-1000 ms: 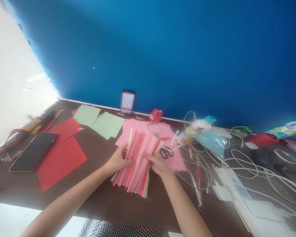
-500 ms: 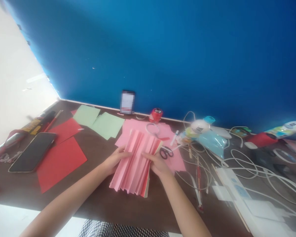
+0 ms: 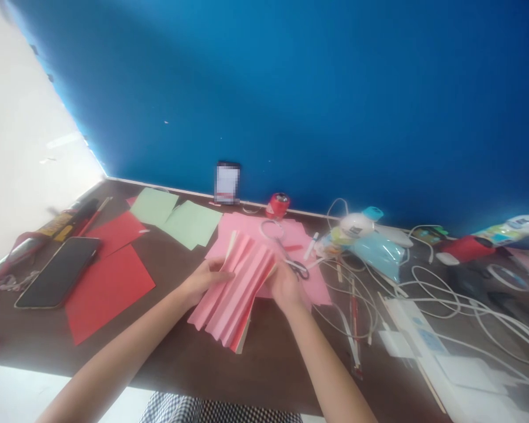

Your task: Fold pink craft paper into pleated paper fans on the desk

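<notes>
A pink accordion-folded paper (image 3: pixel 231 294) is held up between both hands, its pleats running lengthwise and its lower end tilted to the left. My left hand (image 3: pixel 203 281) grips its left edge, thumb on top. At the upper right edge, my right hand (image 3: pixel 286 285) is closed on the paper; its fingertips are partly hidden. Red and cream layers show along the paper's right side. Behind it lie flat pink sheets (image 3: pixel 242 223), with dark-handled scissors (image 3: pixel 300 270) on them, partly covered by my right hand.
Red sheets (image 3: pixel 110 294) and a dark phone (image 3: pixel 57 273) lie at the left, pale green sheets (image 3: pixel 194 223) behind. A red round object (image 3: pixel 277 204) stands near the blue wall. White cables and a power strip (image 3: pixel 417 329) spread over the right side of the table (image 3: pixel 180 364).
The pleated paper has tilted, its lower end swinging left. My right hand has turned and closed further round the edge, now covering part of the scissors. My left hand has barely moved.
</notes>
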The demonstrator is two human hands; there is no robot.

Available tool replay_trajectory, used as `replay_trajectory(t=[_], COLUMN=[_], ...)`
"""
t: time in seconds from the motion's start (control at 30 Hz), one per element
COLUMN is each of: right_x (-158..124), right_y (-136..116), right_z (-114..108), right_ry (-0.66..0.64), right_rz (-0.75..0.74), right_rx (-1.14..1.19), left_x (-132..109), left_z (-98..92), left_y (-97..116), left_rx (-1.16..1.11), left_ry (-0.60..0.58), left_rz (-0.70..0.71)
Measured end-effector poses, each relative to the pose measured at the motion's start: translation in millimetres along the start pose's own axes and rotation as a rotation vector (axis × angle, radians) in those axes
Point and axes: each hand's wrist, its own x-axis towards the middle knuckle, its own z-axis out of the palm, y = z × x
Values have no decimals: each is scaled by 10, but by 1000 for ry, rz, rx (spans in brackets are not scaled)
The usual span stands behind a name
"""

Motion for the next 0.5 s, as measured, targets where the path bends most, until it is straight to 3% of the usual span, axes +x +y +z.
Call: replay_trajectory(t=[0.1, 0.17, 0.33, 0.5], right_x=[59, 42, -64, -70], right_y=[-77, -151, -240, -208], right_z=[-82, -113, -59, -17], right_ry=[59, 19, -251, -331], right_rz=[-194, -226, -147, -89], right_rx=[-180, -373, -746, -897], left_x=[-19, -42, -95, -83], left_z=[2, 28, 110, 59], left_y=[50, 64, 30, 66], left_rx=[196, 389, 790, 899], left_ry=[-23, -54, -168, -151], left_rz=[54, 94, 104, 67])
